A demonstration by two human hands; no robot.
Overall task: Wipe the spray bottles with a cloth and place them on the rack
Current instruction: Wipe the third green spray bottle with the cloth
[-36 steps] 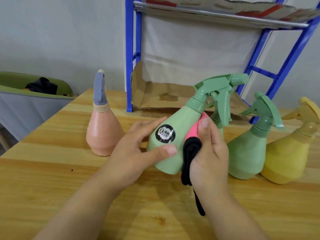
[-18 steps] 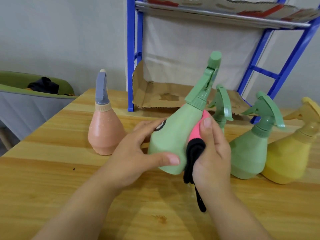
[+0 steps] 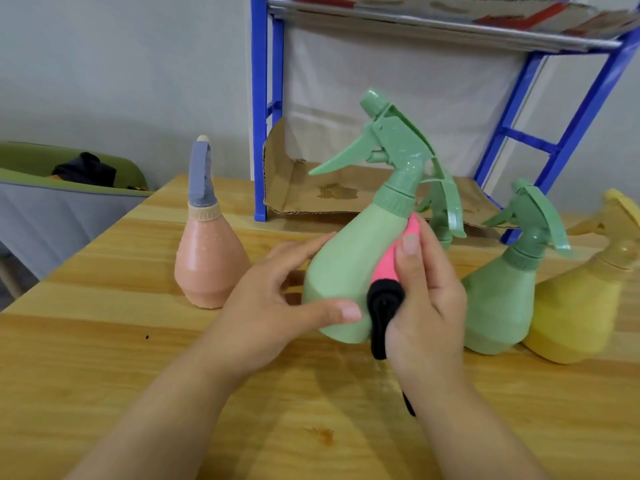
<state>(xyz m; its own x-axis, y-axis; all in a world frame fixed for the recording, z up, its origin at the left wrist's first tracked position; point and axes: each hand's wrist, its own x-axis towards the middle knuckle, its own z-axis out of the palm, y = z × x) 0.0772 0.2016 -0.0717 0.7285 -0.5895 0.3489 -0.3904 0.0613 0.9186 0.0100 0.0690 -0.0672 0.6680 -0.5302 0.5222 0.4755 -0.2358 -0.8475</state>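
A light green spray bottle is held tilted above the wooden table, its trigger pointing left. My left hand grips its lower body, thumb across the front. My right hand presses a pink and black cloth against the bottle's right side. A peach bottle with a grey sprayer stands to the left. Another green bottle and a yellow one stand to the right. A further green sprayer shows behind the held bottle.
The blue metal rack stands at the back of the table, a sheet of cardboard lining its lower shelf. A green and grey bin with dark items sits off the table's left edge.
The held bottle has been rotated in my hands: its sprayer head swung from pointing right to upright, with the trigger now facing left. The black label has turned out of sight.
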